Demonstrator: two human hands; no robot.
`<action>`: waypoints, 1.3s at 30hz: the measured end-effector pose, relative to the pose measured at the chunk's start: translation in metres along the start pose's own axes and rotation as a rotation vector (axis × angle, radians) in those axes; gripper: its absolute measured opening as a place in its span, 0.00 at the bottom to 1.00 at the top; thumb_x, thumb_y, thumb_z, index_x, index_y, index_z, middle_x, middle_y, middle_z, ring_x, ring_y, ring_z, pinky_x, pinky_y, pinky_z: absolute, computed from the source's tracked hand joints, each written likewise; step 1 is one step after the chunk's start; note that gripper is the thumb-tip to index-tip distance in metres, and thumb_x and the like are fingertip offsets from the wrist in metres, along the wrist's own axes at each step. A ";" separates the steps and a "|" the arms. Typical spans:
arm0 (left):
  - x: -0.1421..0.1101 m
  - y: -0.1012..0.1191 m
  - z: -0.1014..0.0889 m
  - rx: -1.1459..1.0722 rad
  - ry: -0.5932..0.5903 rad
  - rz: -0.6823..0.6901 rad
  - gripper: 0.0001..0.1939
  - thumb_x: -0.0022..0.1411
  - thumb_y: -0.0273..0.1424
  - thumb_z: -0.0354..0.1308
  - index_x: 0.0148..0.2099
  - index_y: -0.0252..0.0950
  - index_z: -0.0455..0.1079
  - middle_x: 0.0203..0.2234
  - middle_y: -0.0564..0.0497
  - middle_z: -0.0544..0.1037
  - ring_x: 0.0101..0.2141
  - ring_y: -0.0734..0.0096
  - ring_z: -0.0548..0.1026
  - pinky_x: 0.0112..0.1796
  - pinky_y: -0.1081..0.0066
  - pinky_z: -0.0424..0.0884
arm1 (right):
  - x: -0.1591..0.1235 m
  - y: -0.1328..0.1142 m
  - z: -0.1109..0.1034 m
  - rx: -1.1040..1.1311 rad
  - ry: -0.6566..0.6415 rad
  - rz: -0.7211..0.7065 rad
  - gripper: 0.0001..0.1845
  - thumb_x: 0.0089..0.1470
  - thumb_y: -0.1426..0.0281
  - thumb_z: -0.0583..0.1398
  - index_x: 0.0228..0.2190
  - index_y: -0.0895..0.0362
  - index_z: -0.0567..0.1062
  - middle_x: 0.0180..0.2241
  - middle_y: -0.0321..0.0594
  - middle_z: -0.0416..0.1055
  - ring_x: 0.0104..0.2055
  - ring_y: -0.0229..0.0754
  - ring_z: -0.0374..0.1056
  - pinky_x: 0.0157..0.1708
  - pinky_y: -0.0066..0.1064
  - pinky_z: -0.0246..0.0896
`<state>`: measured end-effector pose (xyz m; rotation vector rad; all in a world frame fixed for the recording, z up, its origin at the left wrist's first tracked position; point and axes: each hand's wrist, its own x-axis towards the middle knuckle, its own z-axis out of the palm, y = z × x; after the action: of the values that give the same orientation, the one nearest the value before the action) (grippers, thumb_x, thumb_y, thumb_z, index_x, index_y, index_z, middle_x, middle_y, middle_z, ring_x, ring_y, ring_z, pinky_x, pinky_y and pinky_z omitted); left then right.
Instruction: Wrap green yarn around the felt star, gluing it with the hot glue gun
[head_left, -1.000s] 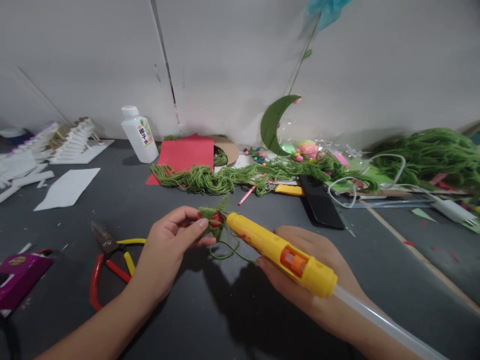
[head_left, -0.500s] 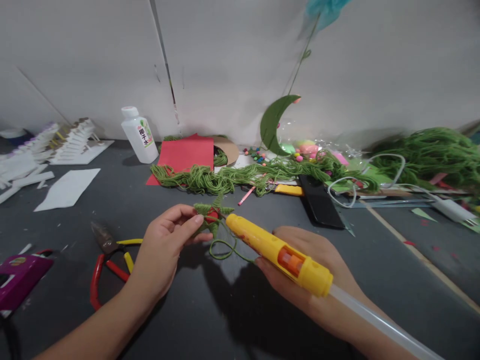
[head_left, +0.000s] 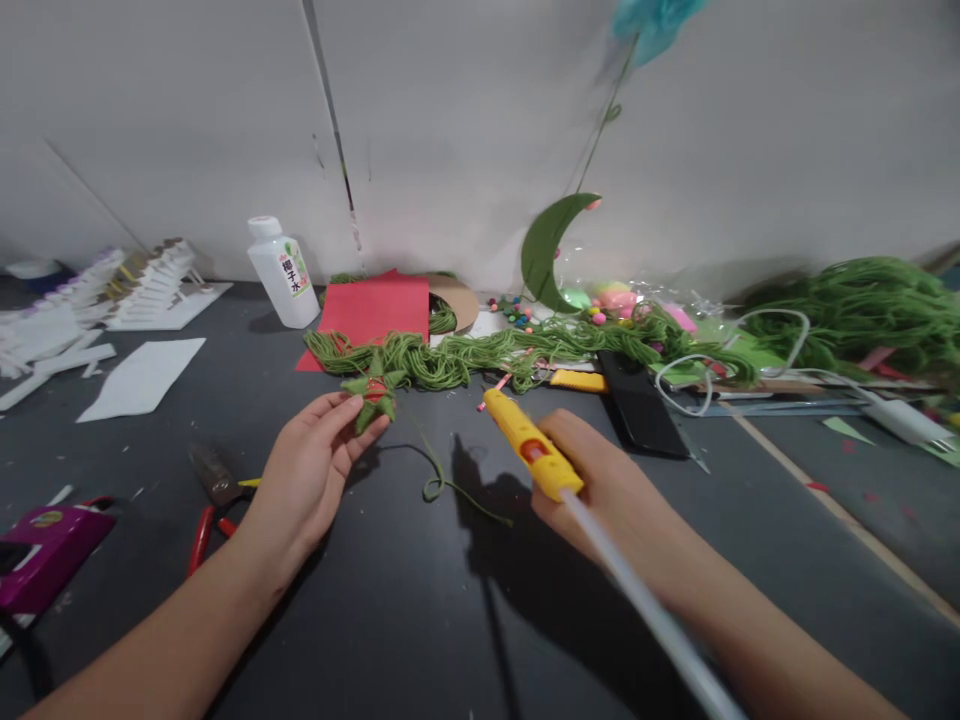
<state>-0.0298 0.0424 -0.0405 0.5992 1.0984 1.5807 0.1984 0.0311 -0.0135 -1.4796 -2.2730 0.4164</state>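
Between the thumb and fingers of my left hand [head_left: 311,465] is a small star wrapped in green yarn [head_left: 373,393], with red at its middle. A loose green yarn tail [head_left: 435,485] hangs from the star and curls over the dark tabletop. My right hand [head_left: 600,480] is wrapped round a yellow hot glue gun [head_left: 529,440], whose nozzle points up and away to the left. A long clear glue stick [head_left: 645,590] sticks out of its back end. The glue gun and the star are apart.
Red-handled pliers [head_left: 214,495] and a purple device [head_left: 52,550] lie at left. Along the wall are a white bottle [head_left: 283,275], red paper [head_left: 375,310], heaped green yarn [head_left: 420,360], a black phone [head_left: 641,405] and a white cable [head_left: 795,345]. A green crescent [head_left: 544,250] hangs there.
My left hand has moved the star left and slightly away from me. My right hand has drawn the glue gun to the right, off the star. The yarn tail now stretches between them.
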 end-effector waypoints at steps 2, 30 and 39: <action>-0.004 0.002 0.002 0.021 -0.037 -0.021 0.04 0.49 0.24 0.63 0.26 0.32 0.69 0.24 0.57 0.71 0.28 0.78 0.72 0.34 0.75 0.76 | 0.003 0.012 0.007 -0.121 -0.110 -0.029 0.07 0.44 0.79 0.54 0.28 0.56 0.64 0.31 0.39 0.63 0.29 0.38 0.63 0.29 0.29 0.59; -0.051 -0.004 0.018 0.262 -0.424 -0.328 0.06 0.54 0.26 0.59 0.27 0.36 0.66 0.25 0.54 0.72 0.25 0.77 0.70 0.27 0.76 0.72 | -0.016 -0.023 0.001 0.250 0.078 -0.151 0.04 0.51 0.75 0.57 0.29 0.56 0.72 0.27 0.34 0.64 0.28 0.35 0.61 0.27 0.27 0.53; -0.051 -0.007 0.017 0.320 -0.459 -0.408 0.05 0.54 0.29 0.60 0.29 0.36 0.65 0.24 0.56 0.69 0.25 0.76 0.73 0.31 0.76 0.70 | -0.018 -0.021 0.004 0.165 0.120 -0.193 0.05 0.51 0.76 0.57 0.30 0.57 0.72 0.27 0.35 0.66 0.27 0.35 0.63 0.26 0.26 0.53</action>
<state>0.0038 0.0000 -0.0308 0.8409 1.0423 0.8656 0.1862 0.0058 -0.0103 -1.1615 -2.2031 0.4335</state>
